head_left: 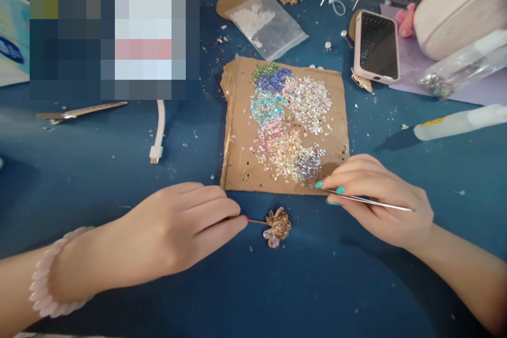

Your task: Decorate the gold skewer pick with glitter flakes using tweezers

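Pinched in the fingers of my left hand [186, 227] is a thin stick whose tip carries a small gold flower ornament [279, 224]. Shiny pale pieces cover its lower petal. My right hand [380, 195] grips metal tweezers [370, 201], their points near the lower right corner of a cardboard square [237, 169]. Spread on the cardboard are piles of tiny shell-like flakes: silvery white [311, 100], blue [274, 80], green [264, 70], turquoise [267, 108], pink and yellow [281, 150], and grey-purple [309, 162]. The ornament lies just below the cardboard's front edge.
Behind the cardboard lies a clear zip bag [269, 24] with white bits. To the right are a phone [378, 45], a white tube [455, 122] and a pale pink case [463, 5]. At left are a white cable [159, 132] and a metal clip [83, 111]. Thin sticks stand at the back.
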The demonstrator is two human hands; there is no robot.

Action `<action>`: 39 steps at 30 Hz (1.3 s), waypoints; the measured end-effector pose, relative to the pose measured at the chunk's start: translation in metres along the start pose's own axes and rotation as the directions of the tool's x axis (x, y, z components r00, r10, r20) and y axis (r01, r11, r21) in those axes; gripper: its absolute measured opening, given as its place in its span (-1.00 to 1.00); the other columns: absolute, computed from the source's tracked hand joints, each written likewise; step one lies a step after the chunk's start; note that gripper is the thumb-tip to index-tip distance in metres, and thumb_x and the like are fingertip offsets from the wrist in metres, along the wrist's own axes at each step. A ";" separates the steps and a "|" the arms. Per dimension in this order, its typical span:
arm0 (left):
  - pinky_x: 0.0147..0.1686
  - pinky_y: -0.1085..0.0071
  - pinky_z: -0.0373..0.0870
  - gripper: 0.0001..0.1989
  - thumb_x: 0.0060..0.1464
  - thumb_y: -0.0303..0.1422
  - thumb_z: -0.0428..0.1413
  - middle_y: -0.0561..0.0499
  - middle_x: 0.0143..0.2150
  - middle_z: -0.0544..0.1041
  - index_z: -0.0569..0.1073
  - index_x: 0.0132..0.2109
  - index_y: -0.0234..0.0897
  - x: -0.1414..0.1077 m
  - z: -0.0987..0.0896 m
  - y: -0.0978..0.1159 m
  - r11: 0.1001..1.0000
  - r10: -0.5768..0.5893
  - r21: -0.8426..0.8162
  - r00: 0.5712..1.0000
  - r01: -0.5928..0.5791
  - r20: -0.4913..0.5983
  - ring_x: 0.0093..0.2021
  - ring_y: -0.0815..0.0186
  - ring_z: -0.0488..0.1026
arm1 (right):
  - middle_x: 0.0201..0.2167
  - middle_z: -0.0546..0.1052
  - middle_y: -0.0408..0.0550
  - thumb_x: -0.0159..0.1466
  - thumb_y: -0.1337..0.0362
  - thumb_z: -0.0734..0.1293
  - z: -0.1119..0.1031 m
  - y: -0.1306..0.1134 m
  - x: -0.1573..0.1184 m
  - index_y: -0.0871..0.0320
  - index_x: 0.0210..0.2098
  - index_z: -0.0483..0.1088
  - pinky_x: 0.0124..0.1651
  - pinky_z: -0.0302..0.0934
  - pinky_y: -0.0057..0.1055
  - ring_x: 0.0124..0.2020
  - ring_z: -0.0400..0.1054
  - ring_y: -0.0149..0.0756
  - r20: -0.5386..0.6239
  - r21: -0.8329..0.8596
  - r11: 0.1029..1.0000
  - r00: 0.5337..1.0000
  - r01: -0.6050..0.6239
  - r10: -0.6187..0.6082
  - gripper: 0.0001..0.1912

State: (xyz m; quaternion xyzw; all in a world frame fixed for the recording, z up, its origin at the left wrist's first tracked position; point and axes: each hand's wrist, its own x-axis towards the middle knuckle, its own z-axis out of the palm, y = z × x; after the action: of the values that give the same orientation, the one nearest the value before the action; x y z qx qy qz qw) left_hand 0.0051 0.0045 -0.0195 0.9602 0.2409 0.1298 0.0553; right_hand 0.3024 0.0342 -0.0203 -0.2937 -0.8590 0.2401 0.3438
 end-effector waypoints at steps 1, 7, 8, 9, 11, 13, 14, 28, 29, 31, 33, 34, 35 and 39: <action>-0.35 0.41 0.36 -0.64 -0.11 -0.48 0.01 0.20 -0.37 0.50 0.49 -0.18 0.00 0.001 0.000 0.000 1.000 0.001 -0.004 1.000 -0.001 -0.011 -0.33 0.31 0.33 | -0.42 0.57 -0.03 0.13 0.49 0.36 0.000 0.000 0.000 0.15 -0.34 0.37 -0.31 0.32 -0.25 -0.41 0.46 -0.29 0.003 -0.001 1.000 1.000 -0.001 0.001 -0.85; -0.39 0.44 0.40 -0.68 -0.12 -0.47 0.04 0.18 -0.37 0.52 0.52 -0.21 -0.02 0.001 0.001 -0.002 1.000 0.005 -0.013 1.000 -0.006 -0.027 -0.37 0.31 0.34 | -0.42 0.56 -0.06 0.16 0.45 0.36 -0.001 -0.001 0.001 0.13 -0.35 0.37 -0.31 0.33 -0.27 -0.41 0.45 -0.32 0.004 -0.017 1.000 1.000 -0.014 0.014 -0.88; -0.40 0.45 0.41 -0.67 -0.14 -0.46 0.05 0.19 -0.37 0.52 0.52 -0.22 0.03 0.001 0.001 -0.003 1.000 0.007 -0.012 1.000 -0.007 -0.027 -0.36 0.30 0.34 | -0.42 0.56 -0.06 0.16 0.45 0.36 0.000 -0.001 0.002 0.13 -0.35 0.37 -0.30 0.33 -0.27 -0.40 0.45 -0.32 -0.001 -0.016 1.000 1.000 -0.014 0.014 -0.88; -0.39 0.45 0.42 -0.66 -0.14 -0.45 0.06 0.19 -0.36 0.53 0.52 -0.22 0.05 0.001 0.002 -0.003 1.000 0.012 -0.011 1.000 -0.013 -0.020 -0.36 0.29 0.35 | -0.42 0.57 -0.05 0.15 0.46 0.36 0.001 -0.001 0.002 0.14 -0.35 0.37 -0.30 0.33 -0.27 -0.40 0.46 -0.32 -0.007 -0.014 1.000 1.000 -0.017 0.017 -0.88; -0.36 0.46 0.44 -0.67 -0.12 -0.45 0.07 0.19 -0.35 0.54 0.53 -0.21 0.05 0.002 0.002 -0.004 1.000 0.013 -0.011 0.999 -0.013 -0.030 -0.34 0.29 0.37 | -0.42 0.57 -0.04 0.15 0.46 0.36 0.003 -0.001 0.003 0.15 -0.36 0.38 -0.28 0.32 -0.27 -0.39 0.46 -0.32 -0.019 -0.014 0.999 0.999 -0.030 0.030 -0.89; -0.33 0.45 0.46 -0.69 -0.09 -0.45 0.07 0.17 -0.35 0.55 0.54 -0.21 0.02 0.003 0.002 -0.005 1.000 0.010 -0.019 0.999 -0.010 -0.042 -0.34 0.30 0.39 | -0.41 0.57 -0.04 0.16 0.46 0.35 0.006 -0.001 0.005 0.15 -0.37 0.38 -0.27 0.32 -0.26 -0.38 0.46 -0.32 -0.025 -0.021 0.999 0.999 -0.046 0.045 -0.90; -0.33 0.45 0.46 -0.70 -0.08 -0.46 0.07 0.16 -0.35 0.55 0.55 -0.21 0.02 0.003 0.002 -0.005 1.000 0.012 -0.027 0.999 -0.014 -0.040 -0.34 0.30 0.40 | -0.41 0.57 -0.05 0.16 0.45 0.35 0.007 -0.002 0.005 0.14 -0.37 0.37 -0.27 0.32 -0.26 -0.38 0.46 -0.32 -0.027 -0.025 0.998 0.998 -0.050 0.049 -0.90; -0.38 0.40 0.52 -0.65 -0.02 -0.45 0.07 0.18 -0.25 0.58 0.51 -0.08 -0.05 0.002 0.002 -0.008 0.984 0.099 -0.150 0.995 -0.096 0.014 -0.30 0.30 0.45 | -0.41 0.57 -0.07 0.17 0.43 0.35 0.006 -0.003 0.009 0.14 -0.37 0.37 -0.28 0.33 -0.27 -0.38 0.45 -0.33 0.012 -0.037 0.998 0.999 -0.050 0.051 -0.91; -0.40 0.41 0.52 -0.65 -0.02 -0.45 0.06 0.19 -0.25 0.58 0.51 -0.08 -0.04 0.003 0.001 -0.008 0.984 0.112 -0.144 0.994 -0.109 0.015 -0.30 0.30 0.45 | -0.42 0.57 -0.06 0.16 0.44 0.35 0.006 -0.003 0.009 0.15 -0.37 0.37 -0.28 0.33 -0.27 -0.39 0.46 -0.33 0.012 -0.033 0.999 0.999 -0.042 0.043 -0.91; -0.41 0.42 0.52 -0.66 -0.01 -0.44 0.06 0.20 -0.23 0.58 0.51 -0.08 -0.02 0.004 0.000 -0.009 0.983 0.130 -0.137 0.991 -0.124 0.034 -0.30 0.31 0.45 | -0.41 0.57 -0.05 0.16 0.44 0.36 0.006 -0.003 0.009 0.15 -0.37 0.37 -0.28 0.33 -0.27 -0.38 0.45 -0.33 0.019 -0.034 0.999 0.999 -0.038 0.039 -0.91; -0.40 0.42 0.51 -0.66 -0.01 -0.44 0.07 0.20 -0.19 0.57 0.50 -0.07 -0.04 0.004 0.000 -0.010 0.983 0.136 -0.132 0.989 -0.128 0.051 -0.29 0.31 0.44 | -0.41 0.57 -0.04 0.17 0.44 0.35 0.006 -0.003 0.008 0.15 -0.37 0.37 -0.27 0.33 -0.26 -0.37 0.45 -0.33 0.018 -0.038 0.998 0.999 -0.050 0.051 -0.92; -0.39 0.42 0.51 -0.66 -0.01 -0.44 0.07 0.20 -0.17 0.56 0.49 -0.06 -0.05 0.004 0.000 -0.010 0.983 0.138 -0.129 0.989 -0.131 0.049 -0.28 0.31 0.44 | -0.40 0.58 -0.04 0.17 0.44 0.35 0.006 -0.003 0.008 0.15 -0.37 0.37 -0.26 0.33 -0.26 -0.37 0.45 -0.33 0.016 -0.037 0.998 0.998 -0.058 0.058 -0.92; -0.38 0.42 0.51 -0.66 -0.01 -0.44 0.07 0.20 -0.16 0.56 0.49 -0.06 -0.05 0.004 0.000 -0.010 0.983 0.142 -0.125 0.989 -0.135 0.044 -0.28 0.32 0.44 | -0.40 0.58 -0.04 0.17 0.44 0.34 0.006 -0.003 0.008 0.15 -0.37 0.38 -0.26 0.33 -0.25 -0.36 0.45 -0.32 0.012 -0.033 0.997 0.998 -0.064 0.064 -0.92; -0.35 0.46 0.50 -0.64 -0.04 -0.40 0.09 0.23 -0.14 0.54 0.48 -0.05 0.00 0.002 0.001 -0.011 0.983 0.158 -0.101 0.986 -0.152 0.049 -0.25 0.32 0.42 | -0.41 0.57 -0.06 0.18 0.44 0.34 0.007 -0.003 0.008 0.13 -0.37 0.38 -0.28 0.34 -0.25 -0.37 0.45 -0.31 -0.001 -0.003 0.997 0.997 -0.079 0.079 -0.91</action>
State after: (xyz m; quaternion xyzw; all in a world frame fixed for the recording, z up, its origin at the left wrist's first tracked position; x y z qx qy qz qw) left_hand 0.0023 0.0147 -0.0220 0.9755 0.1573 0.1180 0.0983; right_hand 0.2916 0.0362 -0.0194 -0.3280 -0.8470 0.2521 0.3338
